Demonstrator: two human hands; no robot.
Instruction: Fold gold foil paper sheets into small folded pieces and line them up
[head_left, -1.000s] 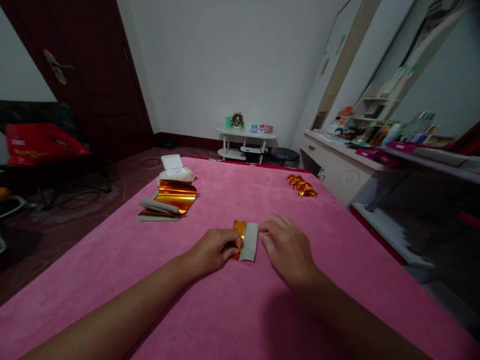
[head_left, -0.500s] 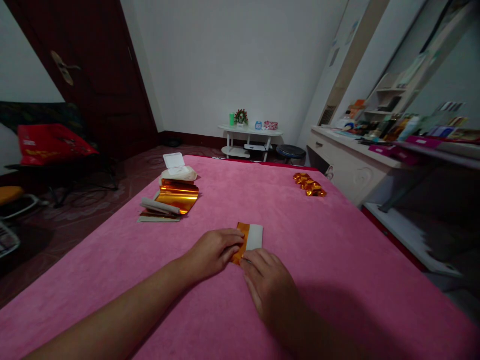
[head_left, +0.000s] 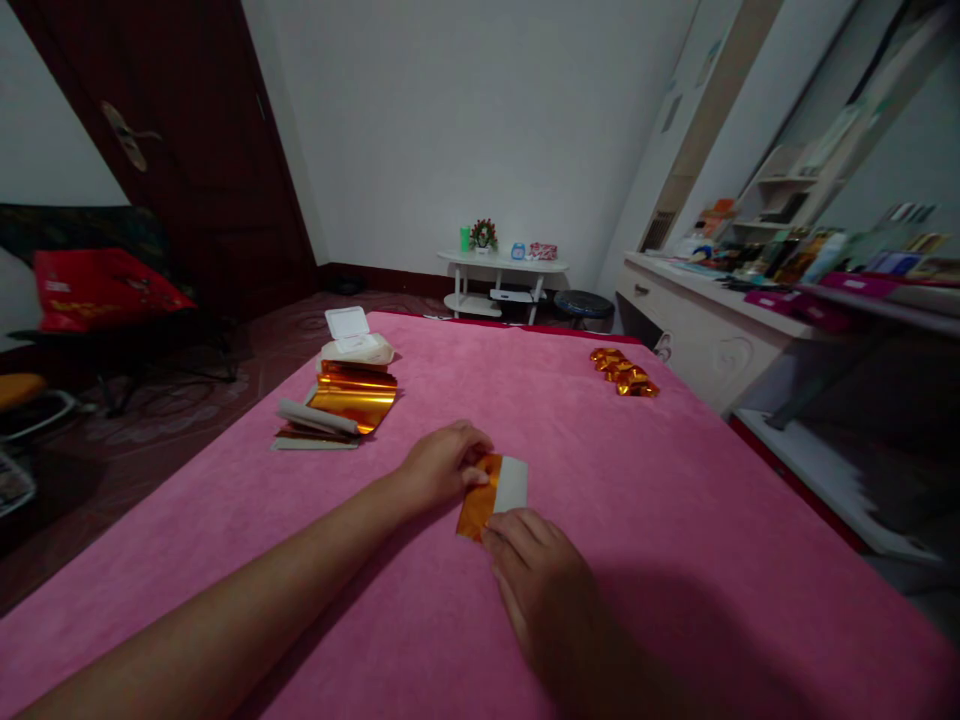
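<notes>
A small folded sheet of gold foil paper (head_left: 480, 505) lies on the pink cloth in front of me, its gold flap beside a strip of pale backing. My left hand (head_left: 446, 462) pinches its far left edge, fingers curled over the top. Closed at the near right corner, my right hand (head_left: 536, 560) presses the fold with thumb and fingertips and covers part of the pale side. To the left lies a stack of gold foil sheets (head_left: 356, 398), partly curled. Several folded gold pieces (head_left: 622, 372) sit in a row at the far right.
The pink cloth (head_left: 675, 500) covers the surface under my hands. A white open-lidded packet (head_left: 356, 345) lies behind the foil stack. Farther off stand a small white table (head_left: 502, 263), a dark round stool (head_left: 583, 304) and a cluttered white dresser (head_left: 697, 310).
My left hand has slid away from me along the foil paper to its far edge, uncovering more of the gold flap. My right hand stays at the near corner.
</notes>
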